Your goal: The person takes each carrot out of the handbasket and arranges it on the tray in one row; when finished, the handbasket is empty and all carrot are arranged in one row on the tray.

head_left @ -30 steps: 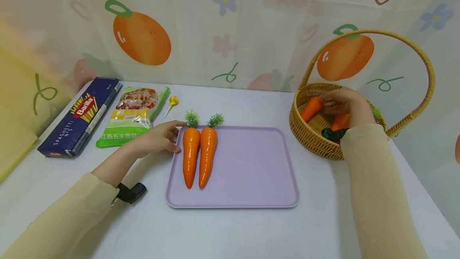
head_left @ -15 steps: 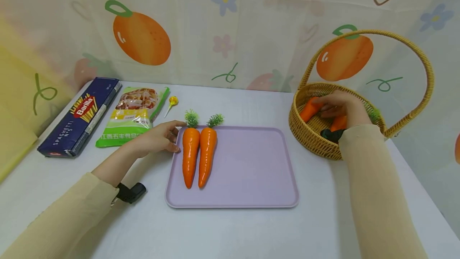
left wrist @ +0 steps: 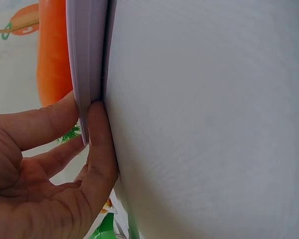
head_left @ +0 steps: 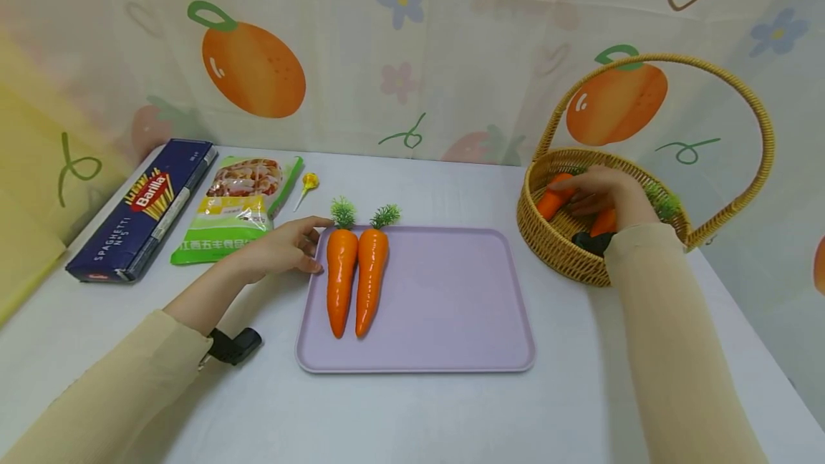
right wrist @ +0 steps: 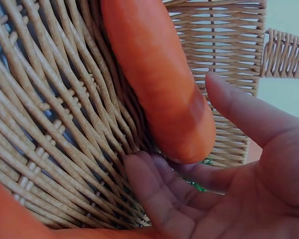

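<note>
My left hand [head_left: 280,249] grips the left rim of a lilac tray [head_left: 451,299] near its far corner. In the left wrist view, its digits lie on both sides of the rim [left wrist: 87,59]. On the tray, two toy carrots [head_left: 341,278] with green tops lie side by side. My right hand [head_left: 599,188] reaches inside a wicker basket [head_left: 561,253], at the thick end of another carrot [head_left: 553,200]. The right wrist view shows fingers reaching beneath that carrot's end [right wrist: 159,74], the thumb spread just off its side. A second carrot [head_left: 604,222] lies beneath the wrist, partly hidden.
A blue spaghetti box [head_left: 145,210], a green food packet [head_left: 235,206] and a yellow lollipop [head_left: 309,182] lie at the back left. The basket's tall handle [head_left: 763,142] arches over my right hand. A printed curtain [head_left: 470,56] hangs behind the table.
My right hand has shifted slightly left inside the basket, and its fingers now overlap the left carrot's thick end. My left hand and the tray stay put.
</note>
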Available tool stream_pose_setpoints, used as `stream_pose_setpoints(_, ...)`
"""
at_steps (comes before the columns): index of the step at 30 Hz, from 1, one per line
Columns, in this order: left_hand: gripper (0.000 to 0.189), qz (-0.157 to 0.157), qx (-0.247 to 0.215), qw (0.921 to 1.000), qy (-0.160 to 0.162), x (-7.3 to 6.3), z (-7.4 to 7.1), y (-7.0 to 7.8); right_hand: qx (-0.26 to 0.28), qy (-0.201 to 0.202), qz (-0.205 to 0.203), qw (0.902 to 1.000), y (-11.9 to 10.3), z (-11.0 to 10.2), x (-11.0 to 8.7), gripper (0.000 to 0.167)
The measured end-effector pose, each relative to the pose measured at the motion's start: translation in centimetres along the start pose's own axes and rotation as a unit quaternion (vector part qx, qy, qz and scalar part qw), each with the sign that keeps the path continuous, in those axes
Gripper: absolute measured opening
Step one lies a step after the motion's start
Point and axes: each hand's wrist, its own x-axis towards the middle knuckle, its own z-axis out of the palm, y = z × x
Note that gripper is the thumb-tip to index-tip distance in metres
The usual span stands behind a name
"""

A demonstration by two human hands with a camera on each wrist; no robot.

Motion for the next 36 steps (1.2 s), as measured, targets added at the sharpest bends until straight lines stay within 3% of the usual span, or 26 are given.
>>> stream_pose_setpoints(7,0.08,0.008,-0.002,1.0,0.001,-0.1,-0.01,0.0,-0.019,-0.012,0.003,0.9997,-0.04,0.5,0.18,0.042)
stream_pose_setpoints(17,0.08,0.01,-0.004,0.9999,0.001,-0.12,-0.03,-0.08,0.008,-0.037,0.012,0.9992,0.57,-0.21,1.0,0.035)
stream_pose_setpoints(24,0.08,0.008,-0.002,1.0,0.002,-0.14,-0.02,-0.01,0.035,-0.047,0.019,0.9981,0.32,-0.2,0.8,0.016)
stream_pose_setpoints(36,0.078,0.009,0.0,0.9999,0.006,-0.02,0.05,-0.14,0.084,-0.041,0.044,0.9946,-0.16,0.12,0.66,0.019)
